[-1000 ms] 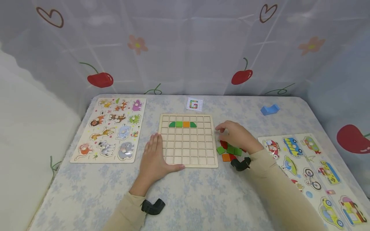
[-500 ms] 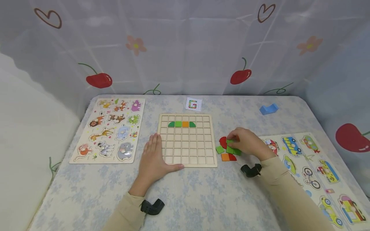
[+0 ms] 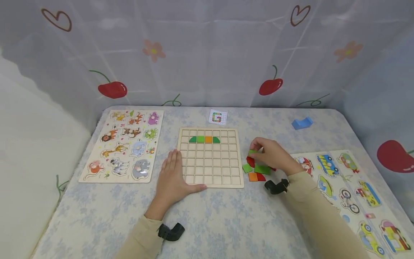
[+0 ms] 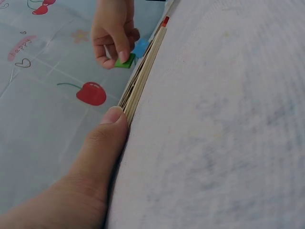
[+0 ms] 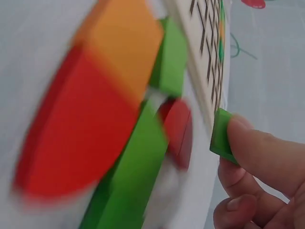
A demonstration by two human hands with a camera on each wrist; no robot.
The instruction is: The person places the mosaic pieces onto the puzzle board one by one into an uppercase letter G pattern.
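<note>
Right hand point(image 3: 271, 155): you pinch a green square point(image 5: 220, 136), right of the grid board point(image 3: 211, 162).
Left hand point(image 3: 172, 180): your fingers lie straight at the grid board's left edge, thumb at its near edge.
Loose tiles point(image 3: 262, 169): just right of the grid board.
Card point(image 3: 218, 117): beyond the grid board.

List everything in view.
grid board: 1, wooden, centre
row pieces: 4, green, orange, on board
held tile: 1, green, right
loose pieces: several, red, green, orange, right
letter card: 1, white, back
block: 1, blue, back right
animal puzzle: 1, multicoloured, left
vehicle puzzle: 1, multicoloured, far right
tabletop: 1, pale, underneath
backdrop: 1, grey, behind
wrist cameras: 2, black, wrists
sleeves: 2, beige, forearms
left hand: 1, touching board
right hand: 1, pinching tile
</note>
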